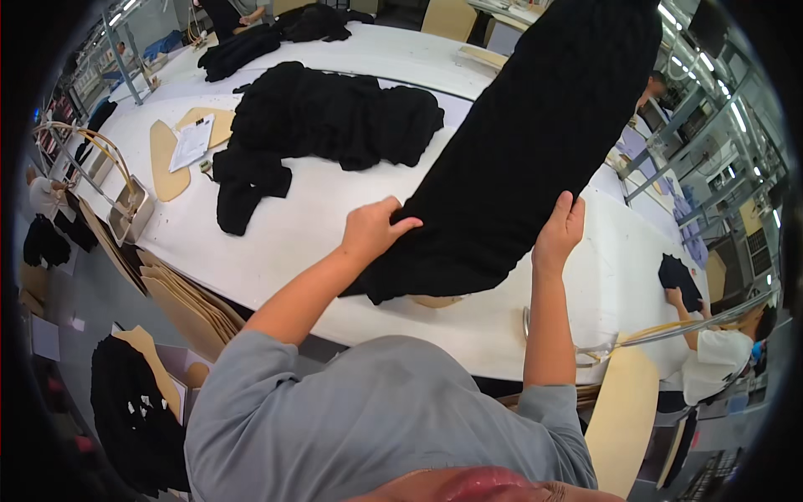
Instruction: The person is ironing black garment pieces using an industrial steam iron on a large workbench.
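A long black knit garment (pixel 527 142) is held up in front of me, tilted, its upper end reaching the top edge of the view. Its rounded lower end hangs over the white table. My left hand (pixel 375 230) grips its left edge near the bottom, the thumb lying on the front. On the opposite edge my right hand (pixel 558 233) holds the cloth between thumb and fingers. Below the hem a bit of a tan board (pixel 435 300) shows; whether it lies inside the garment or on the table I cannot tell.
Black garments (pixel 326 117) lie heaped across the white table (pixel 276 259), beside tan boards (pixel 167 167) and a paper sheet (pixel 192 142). More boards (pixel 188 305) lean at the left table edge. A hose holder (pixel 132 209) stands left. A co-worker (pixel 715 351) handles black cloth at right.
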`<state>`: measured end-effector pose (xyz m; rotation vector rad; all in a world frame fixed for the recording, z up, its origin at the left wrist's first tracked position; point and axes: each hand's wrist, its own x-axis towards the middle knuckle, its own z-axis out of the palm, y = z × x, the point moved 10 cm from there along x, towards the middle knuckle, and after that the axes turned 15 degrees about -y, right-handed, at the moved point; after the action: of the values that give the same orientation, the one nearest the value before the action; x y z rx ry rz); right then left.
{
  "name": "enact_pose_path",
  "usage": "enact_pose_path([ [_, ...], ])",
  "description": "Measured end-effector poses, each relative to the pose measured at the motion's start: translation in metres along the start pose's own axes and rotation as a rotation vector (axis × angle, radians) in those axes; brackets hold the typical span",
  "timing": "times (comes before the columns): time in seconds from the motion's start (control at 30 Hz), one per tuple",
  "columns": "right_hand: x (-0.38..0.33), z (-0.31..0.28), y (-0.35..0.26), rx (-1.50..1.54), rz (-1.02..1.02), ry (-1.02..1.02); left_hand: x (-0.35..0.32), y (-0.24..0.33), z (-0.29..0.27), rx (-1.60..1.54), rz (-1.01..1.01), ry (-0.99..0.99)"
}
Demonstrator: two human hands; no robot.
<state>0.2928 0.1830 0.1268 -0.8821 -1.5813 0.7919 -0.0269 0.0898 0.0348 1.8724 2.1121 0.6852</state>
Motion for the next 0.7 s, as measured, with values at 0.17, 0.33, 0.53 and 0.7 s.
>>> enact_pose_path([
  [0.17, 0.014, 0.003, -0.015, -0.143, -0.135, -0.003, 0.013, 0.026, -0.031, -0.153, 0.263, 0.166],
  [0.33, 0.011, -0.002, -0.011, -0.144, -0.068, 0.047, -0.042, 0.025, -0.01, -0.023, 0.394, 0.535],
  [0.53, -0.001, 0.042, -0.034, -0.081, -0.136, -0.143, 0.072, 0.079, -0.125, -1.043, 0.369, -0.114],
  [0.7, 0.028, 0.061, -0.084, -0.104, -0.343, -0.295, 0.034, 0.103, -0.184, -0.814, 0.502, 0.494],
])
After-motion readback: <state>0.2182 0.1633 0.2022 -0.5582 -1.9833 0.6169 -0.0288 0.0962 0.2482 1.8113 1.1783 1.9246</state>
